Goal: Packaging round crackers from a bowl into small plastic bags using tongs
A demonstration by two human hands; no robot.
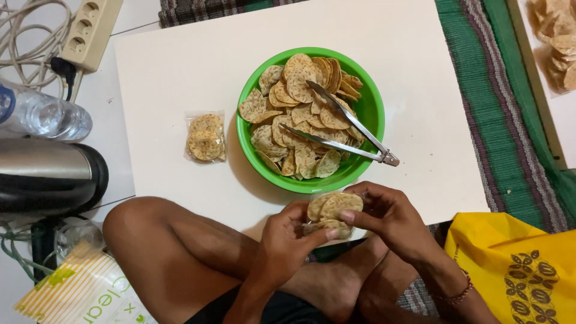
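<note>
Holding a stack of chips (333, 207) at the table's near edge, your left hand (287, 240) and right hand (387, 215) both grip it; bagging probably needs a steady squeeze.

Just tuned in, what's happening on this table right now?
A person sitting cross-legged at a low white table holds a small stack of round speckled crackers between both hands: the left hand supports it from below and the right hand grips it from the side. It looks like a clear bag surrounds the stack, though that is hard to tell. A green bowl full of the same crackers sits ahead, with metal tongs resting across it. One sealed packet of crackers lies left of the bowl.
</note>
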